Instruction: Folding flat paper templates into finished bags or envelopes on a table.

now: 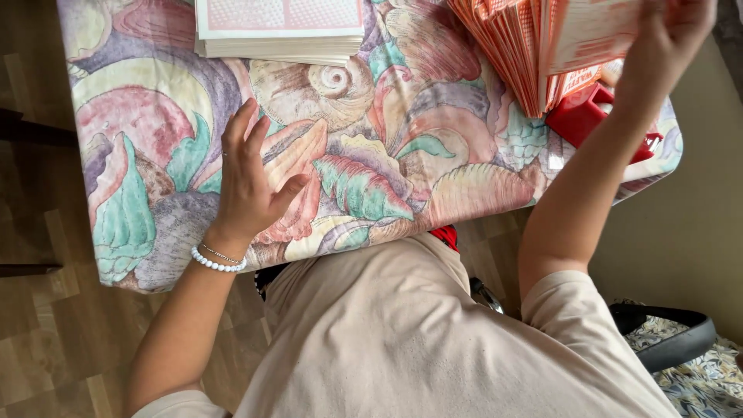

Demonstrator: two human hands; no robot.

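Note:
My left hand (251, 174) hovers flat over the shell-patterned tablecloth (371, 155) near the table's front edge, fingers apart, holding nothing. A white bead bracelet circles its wrist. My right hand (665, 39) is raised at the top right, its fingers closed on an orange-and-white printed sheet (592, 35) at the end of a fanned row of similar sheets (511, 46). A flat stack of pale pink printed sheets (279, 27) lies at the table's far edge, apart from both hands.
A red box-like object (580, 116) sits under the fanned sheets near the table's right edge. Wooden floor (46, 340) shows at the left and below. A dark curved chair part (665, 340) lies at the lower right.

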